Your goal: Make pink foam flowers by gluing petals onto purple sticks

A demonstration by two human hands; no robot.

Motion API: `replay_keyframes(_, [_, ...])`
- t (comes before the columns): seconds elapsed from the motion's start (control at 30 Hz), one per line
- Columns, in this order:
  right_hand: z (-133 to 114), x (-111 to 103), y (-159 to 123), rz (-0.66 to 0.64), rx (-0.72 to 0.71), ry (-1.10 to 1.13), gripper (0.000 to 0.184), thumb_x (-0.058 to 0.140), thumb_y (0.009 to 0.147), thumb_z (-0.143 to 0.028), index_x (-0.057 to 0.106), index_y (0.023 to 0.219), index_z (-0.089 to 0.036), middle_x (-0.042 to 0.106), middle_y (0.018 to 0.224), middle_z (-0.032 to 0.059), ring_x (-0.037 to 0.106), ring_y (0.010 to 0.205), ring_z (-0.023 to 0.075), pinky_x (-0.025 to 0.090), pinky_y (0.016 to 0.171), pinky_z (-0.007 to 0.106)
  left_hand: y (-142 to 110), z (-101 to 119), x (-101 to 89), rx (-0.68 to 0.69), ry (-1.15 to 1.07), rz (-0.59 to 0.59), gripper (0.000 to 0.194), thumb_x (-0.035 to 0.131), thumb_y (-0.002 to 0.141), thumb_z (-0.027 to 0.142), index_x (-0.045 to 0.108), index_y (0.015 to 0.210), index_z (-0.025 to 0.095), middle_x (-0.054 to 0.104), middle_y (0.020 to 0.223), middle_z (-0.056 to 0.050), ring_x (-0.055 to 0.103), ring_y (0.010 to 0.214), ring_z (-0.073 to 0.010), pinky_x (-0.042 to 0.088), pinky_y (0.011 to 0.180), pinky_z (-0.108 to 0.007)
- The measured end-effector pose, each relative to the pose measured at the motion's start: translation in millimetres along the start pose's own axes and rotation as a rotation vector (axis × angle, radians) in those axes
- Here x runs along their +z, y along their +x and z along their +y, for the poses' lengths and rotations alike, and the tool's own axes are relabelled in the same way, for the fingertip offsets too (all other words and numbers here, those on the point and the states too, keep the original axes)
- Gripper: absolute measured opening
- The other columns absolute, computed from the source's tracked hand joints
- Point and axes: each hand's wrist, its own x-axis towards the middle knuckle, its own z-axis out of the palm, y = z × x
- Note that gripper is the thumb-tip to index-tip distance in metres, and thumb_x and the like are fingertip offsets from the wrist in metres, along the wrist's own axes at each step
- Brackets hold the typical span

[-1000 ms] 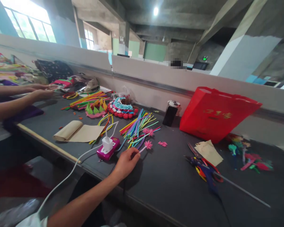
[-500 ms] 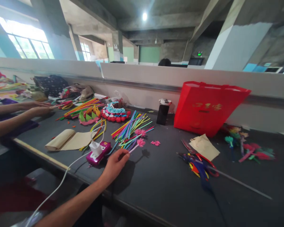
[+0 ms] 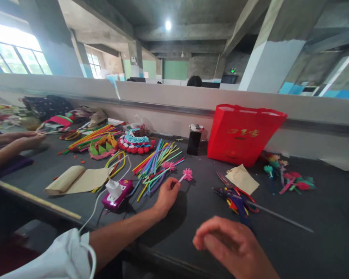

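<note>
My left hand [image 3: 168, 197] is closed in a pinch on the thin pale stem of a pink paper-like flower [image 3: 187, 174], held just above the dark tabletop. The bloom points away to the right. Just behind lies another pink flower [image 3: 168, 166], on a spread of coloured craft stems [image 3: 155, 162]. My right hand [image 3: 232, 246] hovers over the front of the table, its fingers loosely curved and nothing visible in them. Nearest to it are a dark blue glue gun [image 3: 241, 207] with a long glue stick [image 3: 285, 219] and red-handled scissors [image 3: 251, 204], partly overlapping.
A purple power strip [image 3: 118, 195] with a white plug and cord sits left of my forearm. Behind stand a phone [image 3: 194, 142] against a bottle and a red bag [image 3: 246, 135]. Finished flowers [image 3: 298, 182] lie at right. A co-worker's hands [image 3: 27, 140] work at far left.
My right hand has come into view at the lower right. My left hand has moved right with the pink flower, and the view has turned a little to the right.
</note>
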Motion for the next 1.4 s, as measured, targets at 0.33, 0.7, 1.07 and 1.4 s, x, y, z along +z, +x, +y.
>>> replay_keyframes(0.33, [14.5,23.7,54.7,-0.078,0.026,-0.241,0.021,0.049,0.094,-0.028,0.068,0.09,-0.022,0.07,0.078,-0.0011,0.064,0.074,0.0138,0.044,0.07,0.022,-1.5,5.8,-19.7,0.183,0.249,-0.132,0.023,0.057,0.085,0.04,0.063,0.077,0.019,0.057,0.076,-0.001,0.053,0.068,-0.016,0.042,0.066,-0.029])
replay_keyframes(0.7, [25.3,7.4,111.9,0.142,-0.044,-0.3,0.019,0.048,0.095,-0.028,0.065,0.092,-0.022,0.072,0.081,0.0004,0.068,0.075,0.0147,0.047,0.072,0.023,69.3,24.8,-47.4,0.435,1.104,-0.025,0.02,0.047,0.092,0.021,0.064,0.1,0.014,0.062,0.101,-0.015,0.057,0.1,-0.0286,0.042,0.085,-0.039])
replay_keyframes(1.07, [36.9,7.4,159.2,0.295,-0.037,-0.219,0.02,0.05,0.094,-0.034,0.066,0.09,-0.022,0.074,0.08,0.0012,0.071,0.071,0.017,0.051,0.067,0.025,85.5,9.0,-46.3,0.411,1.184,-0.038,0.025,0.043,0.095,0.025,0.065,0.094,0.015,0.064,0.095,-0.012,0.059,0.094,-0.0256,0.042,0.08,-0.035])
replay_keyframes(1.4, [-24.2,-17.1,193.3,0.499,-0.137,-0.145,0.019,0.055,0.092,-0.035,0.068,0.09,-0.021,0.073,0.074,0.0004,0.069,0.065,0.0155,0.052,0.065,0.025,84.2,20.8,-53.5,0.428,1.132,0.023,0.029,0.037,0.097,0.023,0.066,0.093,0.018,0.063,0.096,-0.009,0.058,0.094,-0.0224,0.04,0.084,-0.034])
